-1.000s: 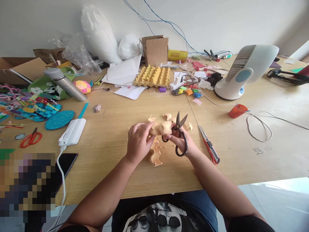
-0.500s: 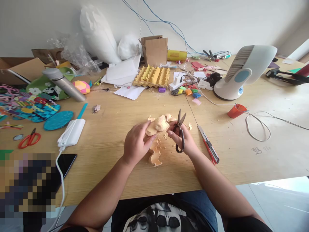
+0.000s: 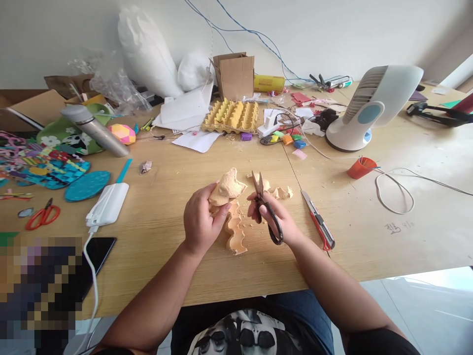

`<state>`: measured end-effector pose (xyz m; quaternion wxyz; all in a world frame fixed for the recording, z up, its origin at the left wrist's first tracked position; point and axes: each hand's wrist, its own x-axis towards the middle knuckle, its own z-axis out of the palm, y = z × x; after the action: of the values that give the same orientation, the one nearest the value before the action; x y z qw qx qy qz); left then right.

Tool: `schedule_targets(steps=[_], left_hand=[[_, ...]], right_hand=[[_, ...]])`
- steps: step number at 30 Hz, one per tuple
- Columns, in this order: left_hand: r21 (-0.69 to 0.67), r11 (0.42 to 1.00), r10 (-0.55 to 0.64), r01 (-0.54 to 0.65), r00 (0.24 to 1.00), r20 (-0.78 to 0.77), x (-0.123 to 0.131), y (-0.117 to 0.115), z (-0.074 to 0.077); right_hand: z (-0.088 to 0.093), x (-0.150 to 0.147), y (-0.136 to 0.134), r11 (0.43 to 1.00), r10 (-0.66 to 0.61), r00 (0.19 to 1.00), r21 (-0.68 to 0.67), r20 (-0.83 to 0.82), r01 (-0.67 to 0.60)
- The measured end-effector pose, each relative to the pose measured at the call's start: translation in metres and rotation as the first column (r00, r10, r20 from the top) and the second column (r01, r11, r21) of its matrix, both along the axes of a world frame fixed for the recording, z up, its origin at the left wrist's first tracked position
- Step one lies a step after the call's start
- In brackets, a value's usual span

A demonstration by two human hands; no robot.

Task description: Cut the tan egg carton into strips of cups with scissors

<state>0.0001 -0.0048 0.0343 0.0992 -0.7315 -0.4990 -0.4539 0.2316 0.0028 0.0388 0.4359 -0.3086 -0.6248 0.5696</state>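
My left hand grips a tan cup-shaped piece of egg carton, lifted a little above the wooden table. My right hand is closed round the handles of black scissors, whose blades point up and away, nearly together, just right of the piece. A wavy strip of carton lies on the table between my hands. More tan scraps lie just beyond the scissors.
A red utility knife lies right of my right hand. Beyond are a yellow egg tray, a white fan, an orange cup and a white cable loop. At left: power bank, phone, red scissors, metal flask.
My left hand has lifted the carton piece and moved it left, away from the scissors. The scissors have tilted left and their blades have come nearly together.
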Motion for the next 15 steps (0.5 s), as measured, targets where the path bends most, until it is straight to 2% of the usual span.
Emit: schedule_targets(steps=[4, 15], left_hand=[[-0.004, 0.999, -0.038, 0.038, 0.998, -0.042, 0.002, -0.002, 0.004], [-0.032, 0.998, -0.064, 0.061, 0.993, -0.099, 0.010, -0.010, 0.011]], right_hand=[[-0.002, -0.005, -0.006, 0.997, 0.079, 0.990, 0.028, -0.121, -0.077], [-0.006, -0.009, -0.008, 0.997, 0.043, 0.996, 0.073, -0.080, -0.037]])
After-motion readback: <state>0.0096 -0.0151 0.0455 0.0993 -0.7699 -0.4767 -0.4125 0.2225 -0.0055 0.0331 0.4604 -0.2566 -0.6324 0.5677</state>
